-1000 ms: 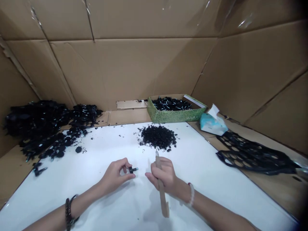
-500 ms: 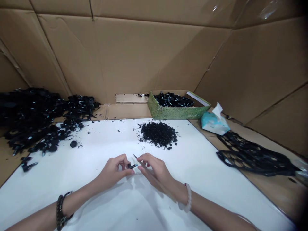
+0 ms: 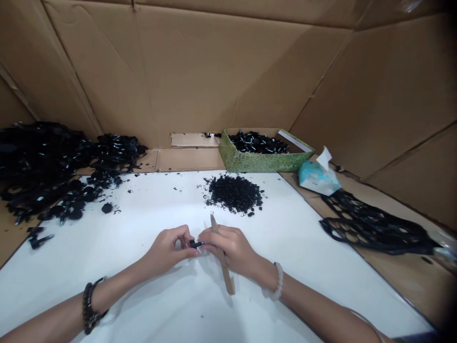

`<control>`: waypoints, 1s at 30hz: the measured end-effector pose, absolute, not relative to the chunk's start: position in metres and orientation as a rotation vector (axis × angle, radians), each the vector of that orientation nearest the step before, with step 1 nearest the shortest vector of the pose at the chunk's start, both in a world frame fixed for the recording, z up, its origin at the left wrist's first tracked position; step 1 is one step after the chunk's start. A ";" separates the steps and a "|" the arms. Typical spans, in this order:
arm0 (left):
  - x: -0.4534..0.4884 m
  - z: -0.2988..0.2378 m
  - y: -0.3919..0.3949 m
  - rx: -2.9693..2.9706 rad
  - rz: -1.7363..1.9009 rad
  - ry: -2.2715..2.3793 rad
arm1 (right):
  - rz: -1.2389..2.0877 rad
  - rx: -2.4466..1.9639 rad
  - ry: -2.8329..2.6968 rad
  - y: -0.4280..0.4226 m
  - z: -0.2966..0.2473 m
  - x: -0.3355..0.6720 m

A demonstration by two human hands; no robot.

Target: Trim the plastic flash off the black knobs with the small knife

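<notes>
Between the thumb and forefinger of my left hand (image 3: 167, 250) is a small black bolt-like part (image 3: 195, 244), its shaft pointing right. My right hand (image 3: 230, 247) has closed in from the right, with its thumb and forefinger at the shaft's end. It also holds slim metal tweezers (image 3: 224, 272), which lie across the fingers, tip pointing away from me and back end toward me. Whether a ring sits between the right fingertips is hidden. Beyond my hands, a pile of small black rings (image 3: 235, 194) lies on the white work surface (image 3: 160, 305).
A green box (image 3: 264, 163) full of similar black parts stands at the back. Heaped black parts (image 3: 46, 157) spread at the left, some loose. To the right are a tissue pack (image 3: 317, 177) and black netting (image 3: 378, 228). Cardboard walls (image 3: 200, 71) enclose the back and sides.
My right hand has moved left until its fingertips meet the shaft. The tweezers have turned, so their length now shows across the hand. My left hand stays nearly in place, holding the part.
</notes>
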State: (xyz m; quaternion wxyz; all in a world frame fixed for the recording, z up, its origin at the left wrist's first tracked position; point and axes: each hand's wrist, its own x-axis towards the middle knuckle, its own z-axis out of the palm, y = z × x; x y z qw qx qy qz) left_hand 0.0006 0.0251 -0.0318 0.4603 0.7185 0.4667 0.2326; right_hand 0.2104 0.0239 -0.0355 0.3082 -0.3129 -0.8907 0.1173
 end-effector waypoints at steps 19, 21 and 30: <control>-0.001 -0.036 0.021 1.991 0.637 1.032 | 1.055 -1.062 -2.038 0.016 -0.031 0.203; -0.002 -0.041 0.021 2.003 0.706 0.961 | 1.186 -1.042 -1.934 0.017 -0.031 0.203; -0.001 -0.041 0.021 1.988 0.863 0.880 | 1.405 -1.059 -1.637 0.017 -0.026 0.198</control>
